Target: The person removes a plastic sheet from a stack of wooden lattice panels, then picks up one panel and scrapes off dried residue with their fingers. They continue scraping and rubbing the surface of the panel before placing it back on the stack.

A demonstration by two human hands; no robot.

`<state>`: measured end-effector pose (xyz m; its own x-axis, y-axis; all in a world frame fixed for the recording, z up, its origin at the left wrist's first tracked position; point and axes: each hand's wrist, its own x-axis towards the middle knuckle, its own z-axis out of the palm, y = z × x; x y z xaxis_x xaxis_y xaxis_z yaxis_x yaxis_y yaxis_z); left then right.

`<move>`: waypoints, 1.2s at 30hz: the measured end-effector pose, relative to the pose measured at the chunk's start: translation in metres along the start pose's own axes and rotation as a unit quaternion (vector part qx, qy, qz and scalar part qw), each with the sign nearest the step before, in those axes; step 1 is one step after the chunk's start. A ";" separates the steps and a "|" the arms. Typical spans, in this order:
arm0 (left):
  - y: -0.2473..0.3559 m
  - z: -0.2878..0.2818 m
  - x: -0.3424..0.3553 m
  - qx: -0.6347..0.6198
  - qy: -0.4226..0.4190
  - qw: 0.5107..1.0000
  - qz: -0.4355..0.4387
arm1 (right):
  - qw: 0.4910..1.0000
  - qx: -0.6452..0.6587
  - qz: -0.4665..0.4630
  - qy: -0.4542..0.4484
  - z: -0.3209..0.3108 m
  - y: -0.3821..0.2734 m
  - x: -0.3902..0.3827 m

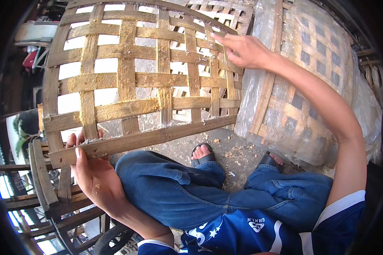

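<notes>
A woven bamboo lattice tray [164,80] stands tilted in front of me, with yellowish crumbly residue caked on its slats and pale fluff along its near rail. My left hand [93,170] is closed around the tray's near left corner, thumb over the rail and fingertips showing through a gap. At the tray's far right edge is my right hand [244,51]. Its index finger stretches out to the lattice, while the other fingers are loosely bent. Nothing shows in that hand; whether the fingertip touches the slat is hard to tell.
To the right, clear plastic sheeting [361,114] covers another bamboo lattice [304,85]. A further lattice [219,12] lies behind my tray. Wooden slatted frames [47,178] stand at my left. Pale crumbs dot the concrete floor [230,157] around my sandalled feet.
</notes>
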<state>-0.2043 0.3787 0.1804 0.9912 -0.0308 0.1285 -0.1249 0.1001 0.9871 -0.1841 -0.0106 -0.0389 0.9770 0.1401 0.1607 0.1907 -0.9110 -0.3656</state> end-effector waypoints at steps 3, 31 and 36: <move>-0.001 0.005 -0.002 0.029 0.010 0.999 0.025 | 0.984 0.009 -0.053 0.171 -0.009 0.030 -0.008; 0.002 -0.005 -0.004 0.016 -0.008 1.000 -0.005 | 0.940 -0.250 0.042 -0.230 -0.005 0.009 -0.008; 0.002 -0.006 -0.003 0.025 -0.019 0.999 0.006 | 0.987 -0.133 -0.007 -0.093 -0.014 0.018 -0.011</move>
<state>-0.2075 0.3845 0.1813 0.9875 -0.0670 0.1423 -0.1391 0.0504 0.9890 -0.1926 -0.0335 -0.0346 0.9799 0.1987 -0.0159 0.1959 -0.9748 -0.1064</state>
